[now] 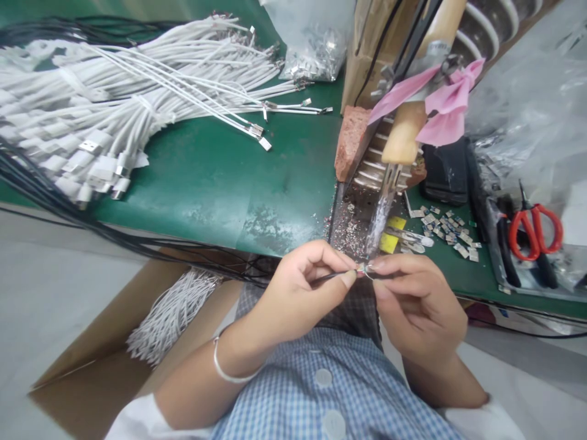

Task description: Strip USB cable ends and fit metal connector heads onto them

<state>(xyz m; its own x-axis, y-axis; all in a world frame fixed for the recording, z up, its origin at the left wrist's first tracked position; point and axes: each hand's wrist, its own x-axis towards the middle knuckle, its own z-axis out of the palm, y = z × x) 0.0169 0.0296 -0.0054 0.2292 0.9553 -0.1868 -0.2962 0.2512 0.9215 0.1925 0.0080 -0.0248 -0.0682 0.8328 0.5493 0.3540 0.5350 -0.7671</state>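
Note:
My left hand [316, 284] pinches a black cable [328, 277] close to its end, where small coloured wires and a tiny connector [362, 267] show. Meeting it from the other side, my right hand [415, 293] is closed on a thin strand of solder wire [369, 275], which loops beside the connector. Both sets of fingertips are almost touching, just off the table's front edge. Directly behind them, a soldering iron [387, 171] with a wooden handle is fixed, its whitish tip pointing down toward my hands.
Bundled white USB cables [137, 91] cover the table's left. Small connector pieces [447, 229] lie right of the iron, near a tray [564, 287] holding red-handled scissors [534, 229]. A brick [351, 140] stands beside the iron. Below left, a cardboard box [92, 373] holds white cables.

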